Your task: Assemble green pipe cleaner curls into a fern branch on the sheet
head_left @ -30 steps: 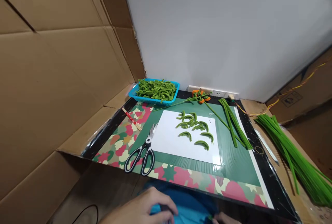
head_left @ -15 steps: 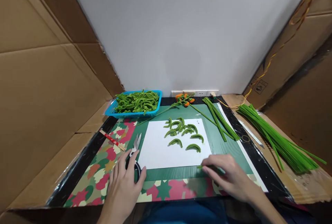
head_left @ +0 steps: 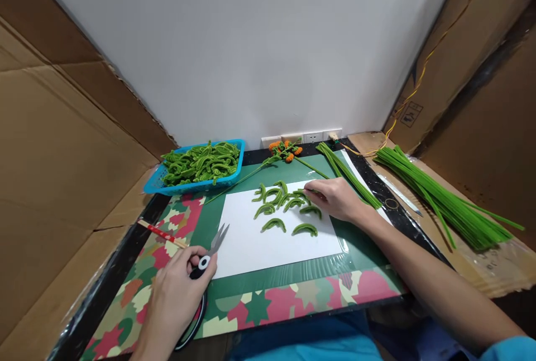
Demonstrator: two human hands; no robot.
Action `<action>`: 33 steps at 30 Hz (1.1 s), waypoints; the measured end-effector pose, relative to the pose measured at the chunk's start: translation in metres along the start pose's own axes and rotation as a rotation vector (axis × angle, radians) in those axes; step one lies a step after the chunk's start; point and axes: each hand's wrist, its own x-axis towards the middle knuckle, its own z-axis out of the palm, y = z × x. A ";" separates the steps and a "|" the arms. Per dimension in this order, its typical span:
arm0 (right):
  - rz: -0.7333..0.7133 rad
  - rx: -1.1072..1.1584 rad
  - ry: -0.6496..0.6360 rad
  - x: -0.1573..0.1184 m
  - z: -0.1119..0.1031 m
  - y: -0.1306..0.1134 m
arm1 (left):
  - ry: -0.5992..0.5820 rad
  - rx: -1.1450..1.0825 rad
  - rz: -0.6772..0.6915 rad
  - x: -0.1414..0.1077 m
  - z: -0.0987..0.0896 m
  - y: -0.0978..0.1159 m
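Broadly, a green mat (head_left: 355, 244) spreads across the work surface, with a white sheet (head_left: 247, 244) lying on it. The right hand (head_left: 338, 199) stretches to the sheet's far right part, fingers drawn nearly together at the tips; whether they pinch a piece or only touch one, I cannot tell. The left hand (head_left: 176, 283), at the near left, is curled around the scissors (head_left: 204, 263) close to the pivot, holding them with the blades slightly parted and pointing away from the person, tips at the sheet's left edge. Curved green pieces (head_left: 274, 222) lie on the sheet, clustered just left of the right fingertips and well apart from the scissors.
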 end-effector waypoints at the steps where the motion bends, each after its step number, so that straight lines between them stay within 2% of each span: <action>1: 0.007 0.005 0.003 -0.004 0.003 0.003 | -0.015 -0.006 0.015 0.001 0.000 0.002; 6: 0.061 0.023 0.060 -0.013 0.007 0.008 | -0.011 -0.079 -0.009 0.008 -0.002 0.008; 8: 0.056 0.013 0.051 -0.013 0.007 0.007 | -0.056 -0.220 -0.022 0.013 -0.001 0.012; 11: 0.034 -0.007 -0.006 -0.012 0.006 0.001 | -0.177 -0.554 -0.018 0.024 0.003 0.024; 13: 0.024 -0.013 -0.039 -0.013 0.006 -0.002 | -0.191 -0.645 0.017 0.036 0.009 0.033; 16: 0.011 -0.020 -0.042 -0.015 0.007 -0.005 | -0.156 -0.536 0.118 0.057 0.018 0.044; 19: 0.023 -0.017 0.004 -0.015 0.010 -0.004 | -0.176 -0.398 0.166 0.073 0.027 0.047; 26: 0.072 0.006 0.077 -0.016 0.019 0.001 | -0.220 -0.310 0.283 0.080 0.029 0.062; 29: 0.079 -0.009 0.090 -0.019 0.023 0.004 | -0.251 -0.188 0.300 0.087 0.028 0.067; 33: 0.115 0.035 0.105 -0.024 0.027 0.011 | -0.189 -0.024 0.289 0.094 0.032 0.067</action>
